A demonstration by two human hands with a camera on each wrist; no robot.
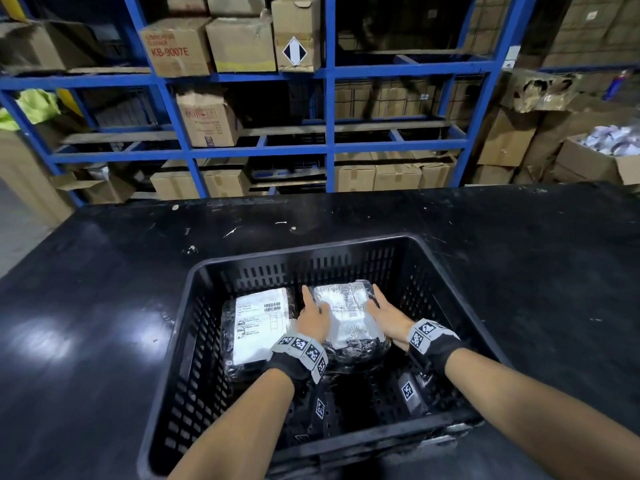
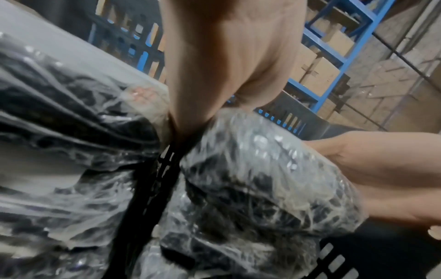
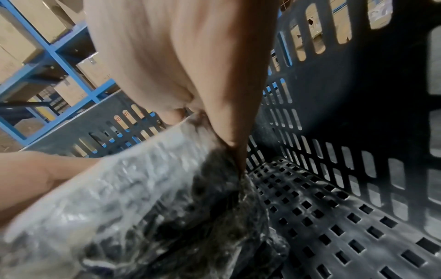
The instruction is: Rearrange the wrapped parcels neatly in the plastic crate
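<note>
A black slotted plastic crate [image 1: 304, 252] stands on a black table. Two parcels wrapped in clear film lie at its far end. The left parcel [image 1: 259, 323] shows a white shipping label and lies flat. The right parcel [image 1: 346, 313] is held between both hands. My left hand [image 1: 313, 317] grips its left edge, thumb on top and fingers down in the gap between the parcels [image 2: 59, 132] [image 2: 262, 179]. My right hand [image 1: 384, 313] grips the right edge [image 3: 131, 198], fingers running down its side. The parcel's near end is tilted up off the perforated crate floor [image 3: 334, 217].
Blue steel shelving [image 1: 329, 147] stacked with cardboard boxes rises behind the table [image 1: 104, 289]. More cartons stand at the right, one open carton [image 1: 602, 157] holding pale packets. The crate's right wall [image 3: 358, 94] is a short way from my right hand.
</note>
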